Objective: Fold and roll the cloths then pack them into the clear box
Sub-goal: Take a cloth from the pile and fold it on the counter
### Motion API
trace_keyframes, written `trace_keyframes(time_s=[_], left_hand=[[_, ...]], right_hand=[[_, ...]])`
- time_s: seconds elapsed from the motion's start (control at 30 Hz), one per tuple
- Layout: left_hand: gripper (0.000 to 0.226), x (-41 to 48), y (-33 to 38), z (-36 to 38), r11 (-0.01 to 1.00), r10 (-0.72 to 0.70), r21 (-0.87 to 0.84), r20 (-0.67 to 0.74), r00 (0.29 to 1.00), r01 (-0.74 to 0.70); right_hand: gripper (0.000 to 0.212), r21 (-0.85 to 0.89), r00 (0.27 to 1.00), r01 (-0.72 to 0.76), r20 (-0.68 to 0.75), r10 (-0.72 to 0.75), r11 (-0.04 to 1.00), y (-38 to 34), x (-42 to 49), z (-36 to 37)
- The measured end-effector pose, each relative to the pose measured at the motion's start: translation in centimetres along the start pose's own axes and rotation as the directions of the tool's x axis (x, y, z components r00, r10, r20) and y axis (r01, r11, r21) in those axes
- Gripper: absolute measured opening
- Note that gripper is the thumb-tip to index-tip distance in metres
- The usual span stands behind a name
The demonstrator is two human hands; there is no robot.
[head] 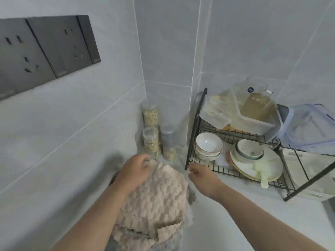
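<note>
Meeting grey tiled walls (90, 115), a pale countertop (235, 223) is carrying jars (150, 115) and a dish rack (195, 127) at centre right. At lower centre, the left hand (134, 171) is gripping the beige cloth (155, 201) by its top edge. The right hand (203, 178) is hovering beside it, fingers (194, 170) relaxed.

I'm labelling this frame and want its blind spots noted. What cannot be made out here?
Head view throughout.
The beige cloth: near end cut off by the bottom edge.
The grey cloth: mostly hidden under the beige cloth.
The left hand: fingertips buried in the beige cloth it grips.
The right hand: blur hides whether it touches the dish rack.
The clear box on the rack: contents too hazy to name.
</note>
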State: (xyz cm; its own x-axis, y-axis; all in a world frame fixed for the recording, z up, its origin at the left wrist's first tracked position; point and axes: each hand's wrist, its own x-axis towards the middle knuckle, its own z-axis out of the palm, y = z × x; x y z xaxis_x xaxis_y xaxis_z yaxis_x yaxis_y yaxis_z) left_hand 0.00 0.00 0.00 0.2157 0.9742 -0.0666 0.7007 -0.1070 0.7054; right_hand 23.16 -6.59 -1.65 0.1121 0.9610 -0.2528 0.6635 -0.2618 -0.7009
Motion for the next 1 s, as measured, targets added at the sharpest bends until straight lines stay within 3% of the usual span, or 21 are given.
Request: trace_keyframes(time_s=[0.13, 0.2, 0.27, 0.33, 0.43, 0.57, 0.63, 0.77, 0.87, 0.93, 1.0], left_hand=[[0.041, 2.8, -3.7, 2.5, 0.915, 0.198, 0.329, 0.134, 0.971, -0.232], [0.051, 3.1, -5.3, 3.9, 0.864, 0.234, 0.405, 0.202, 0.951, -0.299], [0.059, 3.4, -6.7, 4.6, 0.851, 0.254, 0.431, 0.162, 0.954, -0.299], [0.059, 3.8, -7.7, 5.1, 0.844, 0.269, 0.46, 0.079, 0.96, -0.274], [0.051, 4.3, -7.8, 5.1, 0.829, 0.221, 0.528, -0.004, 0.975, -0.186], [0.02, 4.7, -7.8, 4.5, 0.778, 0.265, 0.608, -0.089, 0.96, -0.159], [0.006, 4.4, -7.9, 4.2, 0.799, 0.326, 0.575, -0.162, 0.931, -0.18], [0.009, 3.4, -7.9, 3.0, 0.85, 0.398, 0.483, -0.327, 0.857, -0.21], [0.014, 2.3, -7.5, 2.1, 0.857, 0.467, 0.429, -0.416, 0.78, -0.285], [0.017, 1.5, -6.8, 1.2, 0.854, 0.503, 0.39, -0.444, 0.742, -0.345], [0.016, 0.3, -5.8, 0.3, 0.859, 0.51, 0.324, -0.477, 0.716, -0.396]], right_hand=[[0.037, 0.048, 0.987, -0.151, -0.041, 0.153, 0.987, 0.7, 2.5, 3.7], [0.041, 0.174, 0.975, -0.217, -0.017, 0.223, 0.961, 0.9, 3.7, 5.3], [0.04, 0.172, 0.978, -0.21, 0.016, 0.21, 0.962, 0.1, 3.9, 6.5], [0.043, -0.197, 0.977, -0.147, 0.126, 0.174, 0.969, 0.3, 4.5, 7.6], [0.045, 0.101, 0.955, -0.295, 0.01, 0.296, 0.95, 1.7, 6.9, 8.8], [0.025, -0.049, 0.979, -0.124, -0.167, 0.114, 0.991, 3.7, 7.8, 9.6], [0.02, -0.091, 0.972, -0.072, -0.23, 0.049, 0.993, 4.8, 7.6, 9.8], [0.025, -0.21, 0.92, 0.07, -0.365, -0.144, 0.975, 5.7, 6.4, 9.5], [0.026, -0.132, 0.861, 0.166, -0.464, -0.209, 0.977, 5.2, 4.0, 8.7], [0.036, -0.016, 0.801, 0.201, -0.573, -0.174, 0.979, 4.6, 1.7, 7.4], [0.034, 0.117, 0.74, 0.261, -0.662, -0.12, 0.958, 4.0, -1.2, 6.0]])
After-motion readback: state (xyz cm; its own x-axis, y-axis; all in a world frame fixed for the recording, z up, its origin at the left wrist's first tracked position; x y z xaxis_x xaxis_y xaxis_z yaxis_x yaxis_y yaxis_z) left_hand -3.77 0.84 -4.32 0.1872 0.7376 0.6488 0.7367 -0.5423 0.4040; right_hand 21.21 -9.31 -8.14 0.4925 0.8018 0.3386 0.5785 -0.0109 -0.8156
